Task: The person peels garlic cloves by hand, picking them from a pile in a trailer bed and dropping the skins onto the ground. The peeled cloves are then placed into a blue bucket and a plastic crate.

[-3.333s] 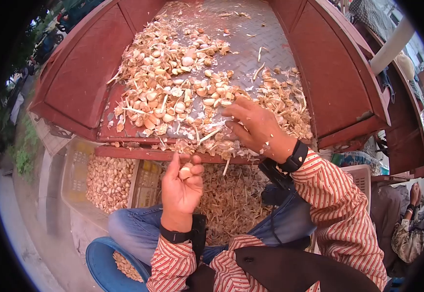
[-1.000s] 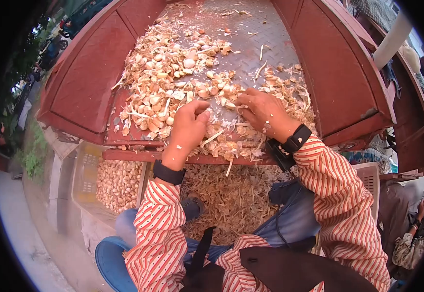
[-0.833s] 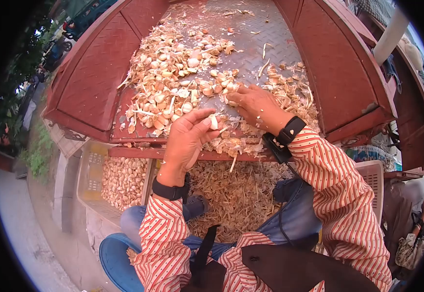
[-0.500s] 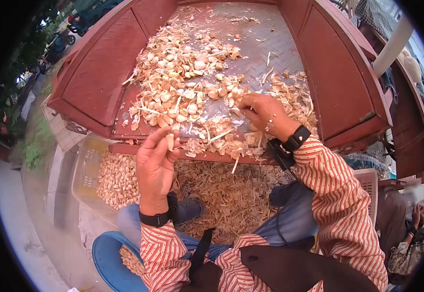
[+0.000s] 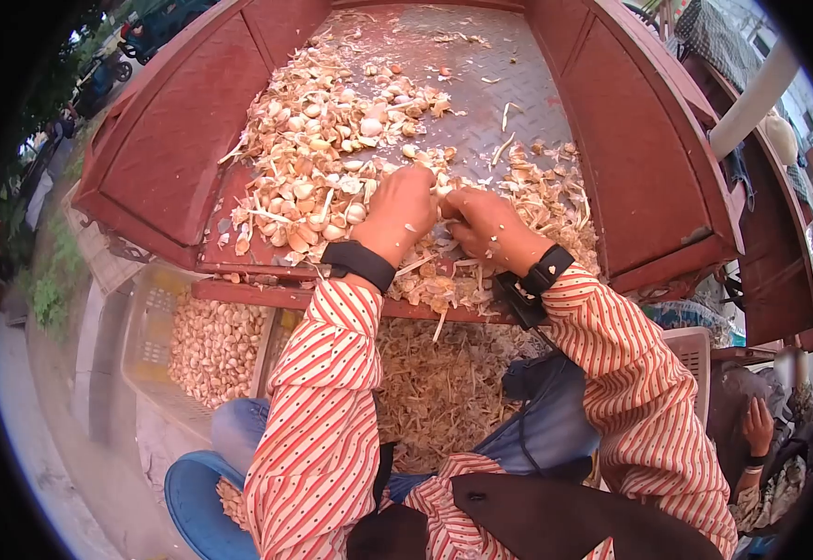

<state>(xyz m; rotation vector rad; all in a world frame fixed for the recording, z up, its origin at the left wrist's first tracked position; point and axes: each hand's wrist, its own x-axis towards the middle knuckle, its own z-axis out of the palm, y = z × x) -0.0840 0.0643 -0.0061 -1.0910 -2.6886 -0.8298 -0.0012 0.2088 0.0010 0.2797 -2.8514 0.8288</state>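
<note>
On the metal bed of a red cart lies a heap of garlic cloves point(image 5: 308, 187) mixed with papery skins and dry stalks. My left hand point(image 5: 401, 213) reaches into the near side of this heap, knuckles up and fingers curled down. Close beside it, my right hand point(image 5: 490, 222) has its thumb and fingers drawn together, facing the left. Whatever lies between the fingertips of either hand is hidden. Bits of garlic skin stick to the backs of both hands.
Red side walls point(image 5: 649, 140) flank the cart bed. Below its left edge stands a pale plastic crate point(image 5: 145, 350) of garlic cloves. A blue bucket point(image 5: 187, 495) sits by my left leg. Dry husks point(image 5: 444, 392) cover the ground between my feet. At right, another person's hand point(image 5: 757, 427) shows.
My left hand, which held a garlic clove up near the cart edge, has moved forward and right into the heap beside my right hand. The clove is out of sight.
</note>
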